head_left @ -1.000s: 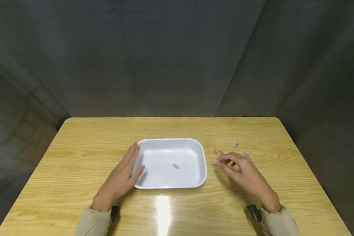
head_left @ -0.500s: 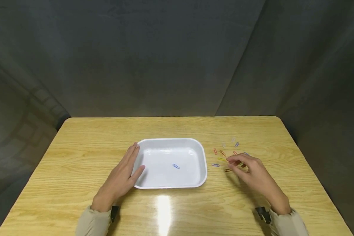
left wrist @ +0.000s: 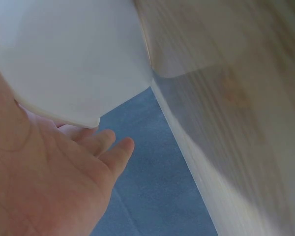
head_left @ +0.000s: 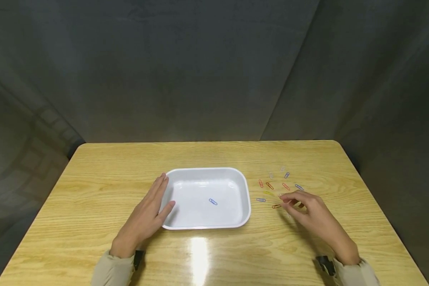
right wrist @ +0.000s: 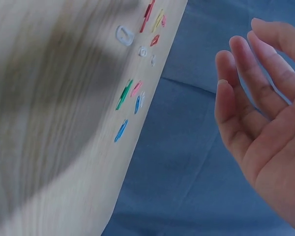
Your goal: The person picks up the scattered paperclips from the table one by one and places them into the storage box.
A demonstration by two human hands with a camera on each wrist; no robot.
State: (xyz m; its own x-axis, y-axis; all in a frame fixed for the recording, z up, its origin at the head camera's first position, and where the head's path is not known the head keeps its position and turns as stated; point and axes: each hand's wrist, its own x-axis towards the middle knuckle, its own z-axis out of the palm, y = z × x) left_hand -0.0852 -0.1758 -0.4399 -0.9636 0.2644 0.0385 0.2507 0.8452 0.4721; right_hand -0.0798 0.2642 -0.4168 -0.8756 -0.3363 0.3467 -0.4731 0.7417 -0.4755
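Dark fabric (head_left: 186, 71) hangs behind and to both sides of the wood-grained surface (head_left: 111, 171), which catches a bright streak of glare near its front. On it sits a white rectangular tray (head_left: 207, 227) with rounded corners. To the left of the tray, from where the person sits, the left hand (head_left: 146, 210) lies along its end, fingers straight and touching the rim, thumb reaching over the inside. Well to the other side, the right hand (head_left: 309, 208) hangs low over the surface, unclosed, its fingers loosely bent and the thumb close to the index fingertip; I can't tell whether those tips touch a pale paper clip (head_left: 280, 195) just beside them. Beige sleeves (head_left: 112, 270) cover both forearms, with a black fitting (head_left: 138, 259) at each cuff. Smallest are the paper clips: a blue paper clip (head_left: 213, 201) lies flat inside the tray, right of its middle, while the rest are scattered on the surface between the tray and the right hand and beyond it, among them a yellow paper clip (head_left: 269, 193), a red paper clip (head_left: 260, 183) near the tray's edge, and a green paper clip (right wrist: 124, 94) seen from the right wrist.
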